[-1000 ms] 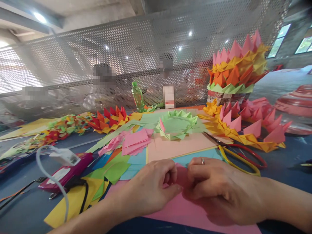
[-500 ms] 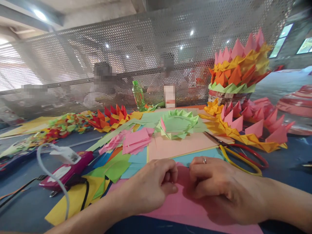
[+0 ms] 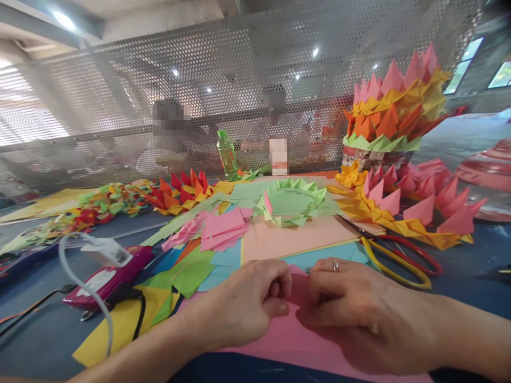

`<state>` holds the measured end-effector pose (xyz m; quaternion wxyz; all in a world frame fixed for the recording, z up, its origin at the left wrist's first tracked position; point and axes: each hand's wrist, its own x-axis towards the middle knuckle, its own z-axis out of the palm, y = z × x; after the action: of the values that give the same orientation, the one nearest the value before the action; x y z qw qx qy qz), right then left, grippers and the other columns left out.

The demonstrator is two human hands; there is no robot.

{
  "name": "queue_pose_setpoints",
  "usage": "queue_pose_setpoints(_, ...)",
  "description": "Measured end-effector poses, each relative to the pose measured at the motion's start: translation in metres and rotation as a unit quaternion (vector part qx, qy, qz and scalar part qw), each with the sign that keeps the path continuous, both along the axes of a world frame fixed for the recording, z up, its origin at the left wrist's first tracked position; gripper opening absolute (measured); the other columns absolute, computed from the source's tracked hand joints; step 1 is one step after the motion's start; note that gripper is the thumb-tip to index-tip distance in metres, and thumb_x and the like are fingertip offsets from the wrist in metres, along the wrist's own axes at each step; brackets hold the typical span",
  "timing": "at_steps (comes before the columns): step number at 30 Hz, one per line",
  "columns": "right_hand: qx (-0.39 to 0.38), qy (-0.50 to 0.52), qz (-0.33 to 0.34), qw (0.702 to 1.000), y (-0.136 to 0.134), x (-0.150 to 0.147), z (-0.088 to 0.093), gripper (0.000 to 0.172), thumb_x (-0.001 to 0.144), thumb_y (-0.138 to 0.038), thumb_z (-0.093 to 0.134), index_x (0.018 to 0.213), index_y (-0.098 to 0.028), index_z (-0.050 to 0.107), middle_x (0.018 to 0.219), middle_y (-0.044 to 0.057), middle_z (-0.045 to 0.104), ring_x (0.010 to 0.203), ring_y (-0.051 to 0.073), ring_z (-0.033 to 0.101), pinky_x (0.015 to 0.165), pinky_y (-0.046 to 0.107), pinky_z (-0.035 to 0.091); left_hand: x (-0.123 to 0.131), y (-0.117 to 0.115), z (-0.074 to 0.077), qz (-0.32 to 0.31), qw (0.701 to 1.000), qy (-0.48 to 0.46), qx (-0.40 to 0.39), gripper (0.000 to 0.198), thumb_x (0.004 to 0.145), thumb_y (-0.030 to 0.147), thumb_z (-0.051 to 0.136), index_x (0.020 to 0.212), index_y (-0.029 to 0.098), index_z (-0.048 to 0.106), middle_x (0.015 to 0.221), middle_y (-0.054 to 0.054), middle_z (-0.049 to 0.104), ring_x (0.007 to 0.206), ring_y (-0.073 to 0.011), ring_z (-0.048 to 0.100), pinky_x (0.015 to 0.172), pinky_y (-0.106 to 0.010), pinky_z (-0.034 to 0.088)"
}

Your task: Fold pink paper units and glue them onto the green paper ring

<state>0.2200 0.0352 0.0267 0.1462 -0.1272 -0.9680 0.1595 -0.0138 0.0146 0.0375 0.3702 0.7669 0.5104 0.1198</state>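
A sheet of pink paper (image 3: 279, 340) lies flat near the table's front edge, under both of my hands. My left hand (image 3: 253, 303) is closed with curled fingers at the sheet's far edge, thumb close to the forefinger. Opposite it, my right hand (image 3: 359, 311), with a ring on one finger, is closed too and bears down on the same sheet. Its fingertips are partly hidden. Just beyond the hands are peach paper (image 3: 275, 239) and blue paper (image 3: 331, 255). A ring of folded light green paper (image 3: 295, 202) sits on the stack.
Scissors (image 3: 393, 260) with yellow and red handles lie right of my hand. Left are pink paper pieces (image 3: 225, 229) and a purple power strip (image 3: 109, 276) with cables. A tiered paper-petal piece (image 3: 393, 117) stands back right, a green bottle (image 3: 227, 154) at the back before a perforated screen.
My right hand has shifted very slightly to the left over the pink paper. My left hand is nearly still, and the view has moved a little.
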Motion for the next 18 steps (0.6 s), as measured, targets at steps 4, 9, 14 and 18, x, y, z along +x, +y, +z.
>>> queue_pose_setpoints(4,-0.004,0.045,-0.001,0.999,0.003,0.004,-0.005,0.021,0.076,-0.005,0.059,0.087,-0.02,0.07,0.085,0.0,0.062,0.077,0.014,0.054,0.071,0.027,0.04,-0.001,0.001,0.002,-0.008,1.0,-0.005,-0.011,0.012,0.075,0.01,0.057,0.08,0.021,0.054,0.069,0.007,0.049,0.063,-0.0099,0.044,0.056,-0.024,0.033)
queue_pose_setpoints(9,0.028,0.076,-0.046,0.996,0.01,0.008,-0.007,0.02,0.071,-0.007,0.063,0.088,-0.017,0.063,0.094,0.005,0.063,0.086,0.019,0.054,0.078,0.033,0.044,-0.002,0.0,0.002,-0.013,1.0,0.005,-0.008,0.011,0.076,0.01,0.057,0.079,0.021,0.054,0.072,0.007,0.052,0.067,-0.0105,0.047,0.059,-0.024,0.034)
queue_pose_setpoints(14,0.014,0.062,-0.079,0.995,0.015,0.009,-0.004,0.049,0.066,0.007,0.05,0.108,-0.016,0.06,0.114,0.01,0.059,0.107,0.022,0.054,0.096,0.037,0.045,-0.001,-0.002,0.006,-0.006,1.0,0.013,-0.012,0.011,0.078,0.01,0.057,0.08,0.02,0.057,0.073,0.006,0.053,0.068,-0.0106,0.048,0.061,-0.023,0.036)
queue_pose_setpoints(18,-0.005,0.068,-0.083,0.994,0.02,0.008,-0.009,0.031,0.077,0.003,0.055,0.099,-0.018,0.063,0.109,0.008,0.06,0.101,0.02,0.056,0.088,0.033,0.048,-0.002,-0.003,0.007,-0.007,1.0,0.006,-0.008,0.01,0.079,0.01,0.058,0.08,0.02,0.056,0.074,0.006,0.055,0.069,-0.0109,0.049,0.061,-0.023,0.037)
